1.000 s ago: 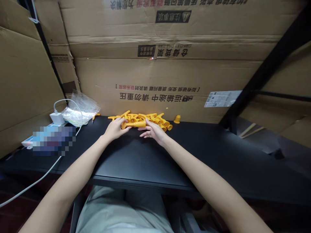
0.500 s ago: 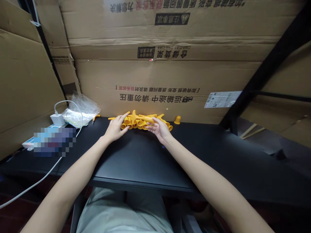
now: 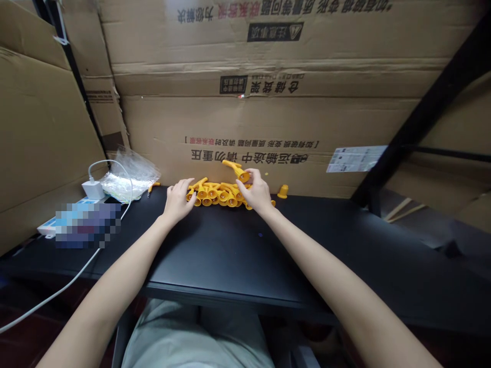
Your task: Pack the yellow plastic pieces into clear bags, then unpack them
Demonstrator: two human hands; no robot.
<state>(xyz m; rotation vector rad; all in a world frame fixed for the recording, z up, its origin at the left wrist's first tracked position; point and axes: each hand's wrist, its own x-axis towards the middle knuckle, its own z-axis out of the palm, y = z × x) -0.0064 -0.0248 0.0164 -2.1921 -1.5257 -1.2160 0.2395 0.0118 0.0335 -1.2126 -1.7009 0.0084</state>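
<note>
Yellow plastic pieces, each with a cup-like flared end and a branching stem, lie in a stacked pile [image 3: 213,194] against the cardboard, cups facing me. My right hand [image 3: 257,194] pinches one yellow funnel-shaped piece [image 3: 241,175] above the pile's right part; its cup points toward me and its stem rises to the left. My left hand [image 3: 178,200] rests at the pile's left end, thumb and fingers apart around the outer pieces. Part of the pile is hidden behind both hands.
A yellow cap-like piece [image 3: 283,191] stands right of the pile. To the left are a small yellow-handled item [image 3: 152,188], a clear plastic bag [image 3: 128,176], a white charger [image 3: 93,189] with its cable, and a power strip [image 3: 46,228]. Cardboard [image 3: 268,117] walls the black table [image 3: 215,245].
My right hand has lifted a yellow piece up from the top of the pile and turned its cup toward me. My left hand has drawn slightly left, its fingers lower.
</note>
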